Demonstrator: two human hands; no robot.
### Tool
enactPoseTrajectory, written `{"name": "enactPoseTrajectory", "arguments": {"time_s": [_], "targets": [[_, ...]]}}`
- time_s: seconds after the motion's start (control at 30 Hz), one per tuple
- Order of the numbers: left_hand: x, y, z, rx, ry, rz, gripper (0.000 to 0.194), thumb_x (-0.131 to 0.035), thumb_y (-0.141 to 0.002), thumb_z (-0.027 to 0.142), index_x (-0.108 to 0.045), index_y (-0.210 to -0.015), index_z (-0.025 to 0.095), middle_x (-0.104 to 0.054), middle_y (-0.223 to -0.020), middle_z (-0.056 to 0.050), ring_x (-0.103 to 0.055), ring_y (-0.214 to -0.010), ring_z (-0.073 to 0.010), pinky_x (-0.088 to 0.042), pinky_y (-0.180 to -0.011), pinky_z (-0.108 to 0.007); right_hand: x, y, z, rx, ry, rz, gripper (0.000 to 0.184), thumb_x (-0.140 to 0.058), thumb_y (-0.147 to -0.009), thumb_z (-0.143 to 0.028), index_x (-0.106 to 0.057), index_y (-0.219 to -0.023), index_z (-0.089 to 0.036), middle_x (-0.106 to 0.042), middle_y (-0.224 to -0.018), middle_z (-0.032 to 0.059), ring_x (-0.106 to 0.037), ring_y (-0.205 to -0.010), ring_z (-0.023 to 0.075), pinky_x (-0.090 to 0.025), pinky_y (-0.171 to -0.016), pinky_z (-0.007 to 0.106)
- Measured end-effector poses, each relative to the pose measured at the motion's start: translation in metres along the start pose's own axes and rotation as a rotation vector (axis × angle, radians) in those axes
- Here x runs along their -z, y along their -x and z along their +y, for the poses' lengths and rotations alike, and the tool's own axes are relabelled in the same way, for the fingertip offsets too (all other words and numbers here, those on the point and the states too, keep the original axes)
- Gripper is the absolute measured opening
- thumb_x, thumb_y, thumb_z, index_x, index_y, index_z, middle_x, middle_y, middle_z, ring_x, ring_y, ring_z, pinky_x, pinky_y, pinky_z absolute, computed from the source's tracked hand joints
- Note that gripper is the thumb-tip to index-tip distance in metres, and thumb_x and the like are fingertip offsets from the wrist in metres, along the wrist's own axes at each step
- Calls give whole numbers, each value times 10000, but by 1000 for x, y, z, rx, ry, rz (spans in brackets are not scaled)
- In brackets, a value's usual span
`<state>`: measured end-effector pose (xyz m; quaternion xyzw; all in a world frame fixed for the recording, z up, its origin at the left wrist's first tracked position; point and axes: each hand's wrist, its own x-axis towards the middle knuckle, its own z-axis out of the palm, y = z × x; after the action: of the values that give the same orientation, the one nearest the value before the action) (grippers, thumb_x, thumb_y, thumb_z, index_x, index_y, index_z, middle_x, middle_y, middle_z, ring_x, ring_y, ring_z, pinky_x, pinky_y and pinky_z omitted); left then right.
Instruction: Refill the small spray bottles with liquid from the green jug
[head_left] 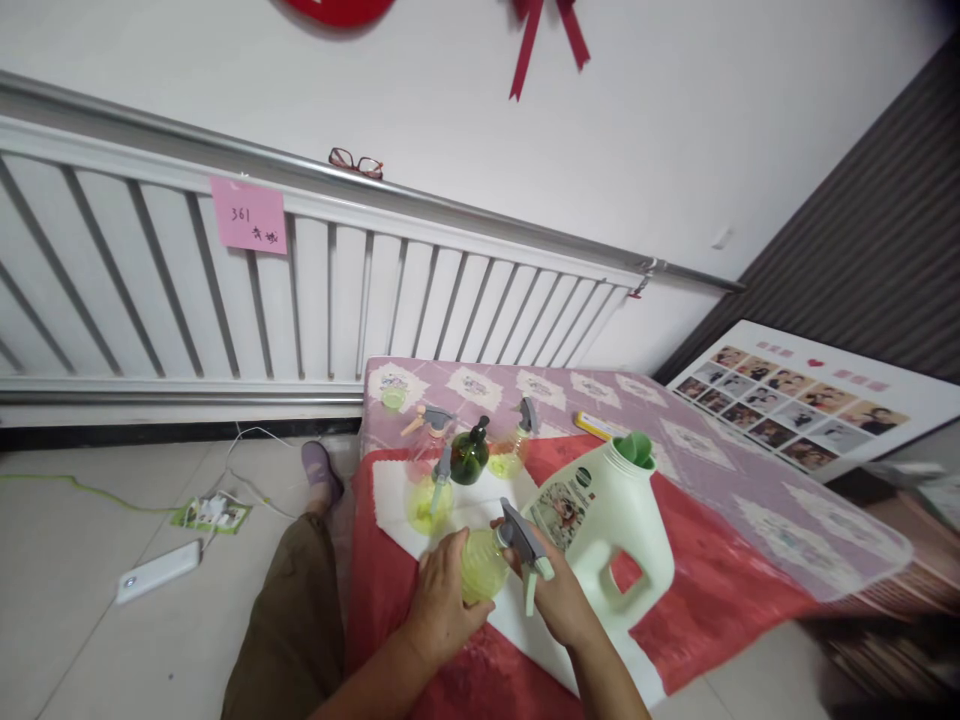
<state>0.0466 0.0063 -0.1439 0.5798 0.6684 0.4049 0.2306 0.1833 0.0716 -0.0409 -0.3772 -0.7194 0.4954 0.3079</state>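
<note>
Tilted between my two hands is a small clear spray bottle [484,567] with yellowish liquid in it and a grey and pale green trigger head. My left hand [444,607] wraps round its body. At the neck, under the trigger head, my right hand [556,590] is closed; its fingertips are partly hidden. A large pale green jug [626,530] with a handle and no cap on its mouth stands right beside my right hand. Behind the held bottle are another spray bottle [430,503] with yellow liquid, a dark green pump bottle [470,457] and a further spray bottle [510,455].
A pink-tinted spray bottle [427,440] and a small green cap [394,398] are at the table's back left. White paper [390,495] lies on red cloth [724,590]. A radiator [315,290] runs behind. A power strip [214,513] and white power bank [159,572] lie on the floor.
</note>
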Motion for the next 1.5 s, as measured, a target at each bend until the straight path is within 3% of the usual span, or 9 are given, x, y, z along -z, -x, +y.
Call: {"name": "enactPoseTrajectory", "arguments": {"time_s": [0.1,0.37,0.67,1.03,1.23,1.5], "targets": [[1,0,1,1,-3,-9,843,-669,-628,244,-309,-1388,194,-444,-1437,-126,-390,-1336,-295,-293,-1111,-482,6,-1,-7,0,50,-46,408,-676,-791,-323,-625,-1193,-266,-687,-1130,56,-619,-1020,234,-449,-957,376],[-3,0,-3,10,-8,-25,859,-668,-627,259,-287,-1395,198,-450,-1427,-124,-380,-1339,-300,-271,-1120,-483,15,-12,-26,-1,110,-185,386,-701,-747,-349,-661,-1113,-234,-713,-899,33,-633,-807,211,-499,-797,336],[0,0,0,12,-7,-29,843,-670,-634,261,-310,-1391,184,-456,-1420,-131,-391,-1329,-305,-281,-1110,-494,15,-9,-22,6,62,-129,354,-727,-733,-380,-690,-1063,-256,-723,-935,41,-652,-824,214,-518,-751,313],[2,0,2,32,5,-30,846,-660,-628,250,-314,-1396,170,-448,-1429,-136,-394,-1329,-298,-280,-1109,-493,11,-7,-17,58,122,-47,349,-715,-745,-416,-686,-1043,-236,-689,-1043,73,-657,-909,233,-529,-820,335],[3,0,1,28,11,-28,839,-667,-627,257,-322,-1387,166,-466,-1411,-140,-402,-1322,-302,-277,-1110,-504,16,-8,-18,140,263,-85,317,-678,-786,-354,-652,-1066,-207,-676,-993,66,-634,-846,206,-508,-821,323],[0,0,-1,25,20,-33,865,-681,-621,240,-304,-1396,168,-446,-1429,-134,-383,-1335,-291,-271,-1113,-493,18,-11,-44,208,426,-186,183,-636,-836,-326,-669,-983,-222,-614,-847,42,-588,-754,192,-499,-743,317]]}}
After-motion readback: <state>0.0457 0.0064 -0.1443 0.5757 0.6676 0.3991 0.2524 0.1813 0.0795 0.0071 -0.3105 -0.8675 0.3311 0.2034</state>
